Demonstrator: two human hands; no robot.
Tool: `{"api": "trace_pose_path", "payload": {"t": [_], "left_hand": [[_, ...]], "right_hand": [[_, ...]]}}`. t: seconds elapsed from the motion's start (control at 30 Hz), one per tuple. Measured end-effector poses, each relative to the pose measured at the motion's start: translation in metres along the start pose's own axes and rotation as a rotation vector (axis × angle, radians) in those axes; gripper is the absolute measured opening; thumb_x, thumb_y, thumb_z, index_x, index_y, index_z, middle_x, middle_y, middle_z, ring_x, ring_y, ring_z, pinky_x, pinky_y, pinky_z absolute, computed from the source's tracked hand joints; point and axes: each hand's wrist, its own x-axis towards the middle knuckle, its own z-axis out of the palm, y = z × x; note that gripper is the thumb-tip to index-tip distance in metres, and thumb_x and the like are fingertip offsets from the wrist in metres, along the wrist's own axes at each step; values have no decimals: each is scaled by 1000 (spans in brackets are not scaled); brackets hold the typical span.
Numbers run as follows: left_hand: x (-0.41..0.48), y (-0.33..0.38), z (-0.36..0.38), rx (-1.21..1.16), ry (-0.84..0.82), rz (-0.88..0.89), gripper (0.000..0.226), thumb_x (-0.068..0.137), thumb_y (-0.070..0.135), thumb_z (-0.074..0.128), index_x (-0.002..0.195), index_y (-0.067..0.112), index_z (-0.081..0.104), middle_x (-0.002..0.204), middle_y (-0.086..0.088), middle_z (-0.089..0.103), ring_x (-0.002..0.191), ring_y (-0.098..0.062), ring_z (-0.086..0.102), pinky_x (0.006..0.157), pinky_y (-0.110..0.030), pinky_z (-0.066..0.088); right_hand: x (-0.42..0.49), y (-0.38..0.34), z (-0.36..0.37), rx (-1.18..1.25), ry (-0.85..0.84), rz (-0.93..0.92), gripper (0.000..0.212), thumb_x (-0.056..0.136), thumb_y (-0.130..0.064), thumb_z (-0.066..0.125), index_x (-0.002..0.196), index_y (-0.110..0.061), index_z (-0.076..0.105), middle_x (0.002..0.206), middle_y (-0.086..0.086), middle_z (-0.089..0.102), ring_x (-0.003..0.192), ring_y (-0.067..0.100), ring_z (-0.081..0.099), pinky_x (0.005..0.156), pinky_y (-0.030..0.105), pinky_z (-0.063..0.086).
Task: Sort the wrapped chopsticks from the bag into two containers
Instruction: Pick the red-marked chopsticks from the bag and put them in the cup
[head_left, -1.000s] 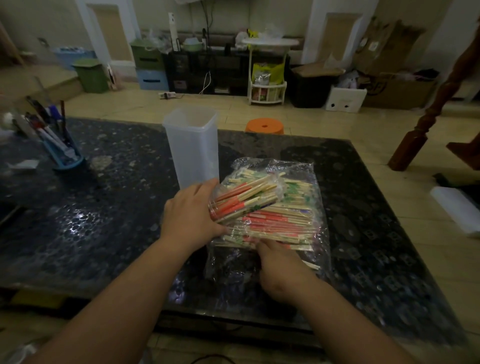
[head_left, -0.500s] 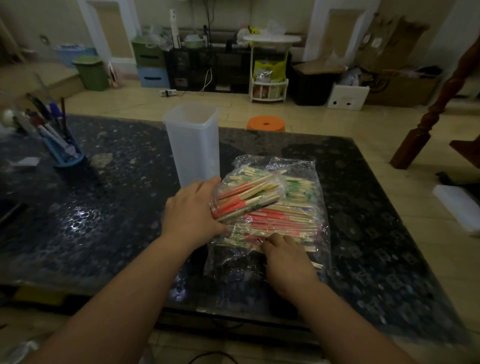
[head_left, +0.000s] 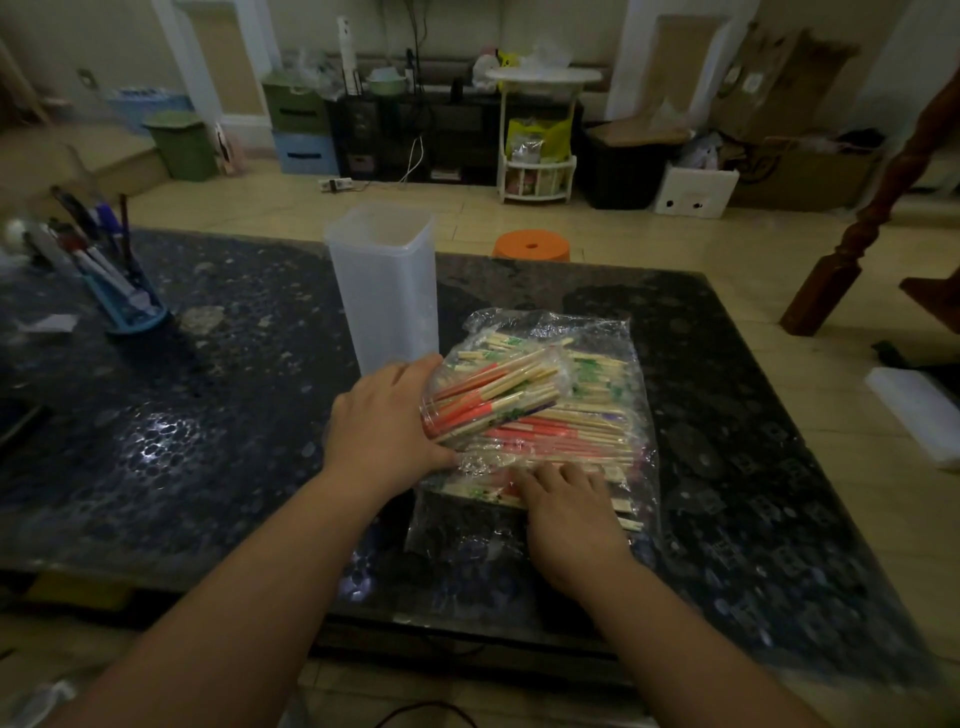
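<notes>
A clear plastic bag (head_left: 618, 358) full of wrapped chopsticks (head_left: 566, 434), red-banded and green-banded, lies on the dark table (head_left: 208, 415). A small clear container (head_left: 493, 397) of red-wrapped chopsticks lies tilted on its side on top of the bag. My left hand (head_left: 384, 421) grips that container's near end. My right hand (head_left: 566, 514) rests on the bag's near edge, its fingertips touching the chopsticks there. A tall translucent square container (head_left: 384, 280) stands upright just behind my left hand and looks empty.
A blue holder with pens (head_left: 124, 306) stands at the table's left, with a scrap of paper (head_left: 49, 323) beside it. An orange stool (head_left: 531, 245) sits beyond the far edge. A wooden post (head_left: 852, 249) rises on the right.
My right hand has slid a little to the right along the bag's near edge, and its fingers now reach onto the chopsticks. My left hand keeps its hold on the clear container.
</notes>
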Motion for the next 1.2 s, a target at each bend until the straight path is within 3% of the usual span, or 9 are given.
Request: {"api": "trace_pose_path", "payload": {"t": [0.5, 0.73, 0.9, 1.2], "left_hand": [[1, 0, 4, 25, 2, 2, 109, 65, 54, 85, 153, 37, 23, 145, 3, 44, 132, -23, 42, 109, -46, 33], [1, -1, 5, 19, 3, 7, 108, 63, 55, 85, 152, 37, 25, 146, 4, 44, 132, -22, 42, 108, -47, 34], [-1, 1, 4, 21, -19, 10, 109, 64, 56, 85, 152, 37, 24, 146, 4, 44, 132, -22, 42, 110, -47, 33], [-1, -1, 3, 3, -15, -7, 109, 61, 55, 86, 151, 39, 26, 145, 4, 45, 132, -22, 42, 110, -47, 33]], "right_hand": [[2, -2, 0, 40, 18, 37, 35, 94, -21, 48, 128, -23, 57, 125, 1, 54, 118, 28, 44, 99, 40, 34], [0, -2, -2, 9, -34, 61, 33, 95, -19, 48, 127, -18, 57, 135, 7, 48, 129, 31, 39, 108, 46, 30], [-2, -2, -8, 6, 41, 15, 34, 90, -17, 52, 124, -22, 51, 121, 1, 61, 116, 28, 47, 96, 38, 33], [-6, -7, -15, -99, 0, -36, 29, 91, -21, 49, 117, -14, 60, 116, 10, 58, 109, 31, 51, 90, 39, 38]]}}
